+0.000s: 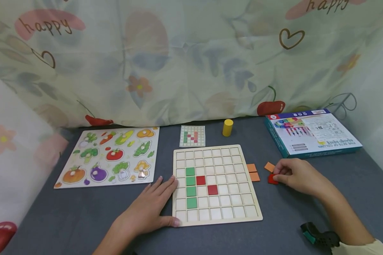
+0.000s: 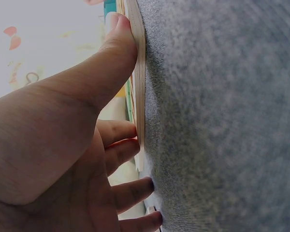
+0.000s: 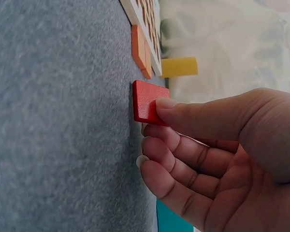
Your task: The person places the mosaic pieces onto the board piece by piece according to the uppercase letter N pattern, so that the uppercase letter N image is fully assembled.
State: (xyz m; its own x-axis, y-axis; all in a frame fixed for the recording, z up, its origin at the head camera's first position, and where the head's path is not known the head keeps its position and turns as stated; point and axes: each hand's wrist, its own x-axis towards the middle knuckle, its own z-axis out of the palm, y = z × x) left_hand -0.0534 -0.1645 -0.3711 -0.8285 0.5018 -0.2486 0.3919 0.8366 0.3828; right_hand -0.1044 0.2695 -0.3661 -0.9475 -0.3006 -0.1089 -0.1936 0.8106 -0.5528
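Note:
A wooden grid board (image 1: pixel 215 215) lies flat in the head view, with several green tiles (image 1: pixel 191 191) in one column and two red tiles (image 1: pixel 212 190) set in its squares. My left hand (image 1: pixel 153 209) rests at the board's left edge, fingers extended, thumb on the near left corner. To the right of the board, my right hand (image 1: pixel 298 176) pinches a loose red square tile (image 3: pixel 147 101) between thumb and fingers. Just beyond that tile lies an orange tile (image 1: pixel 269 166). Two more orange tiles (image 1: pixel 253 172) lie against the board's right edge.
Behind the board stand a small pattern card (image 1: pixel 192 136) and a yellow cylinder (image 1: pixel 228 128). A vegetable picture board (image 1: pixel 106 156) lies at left, a flat box (image 1: pixel 312 132) at back right. A black device (image 1: pixel 319 235) sits by the right forearm.

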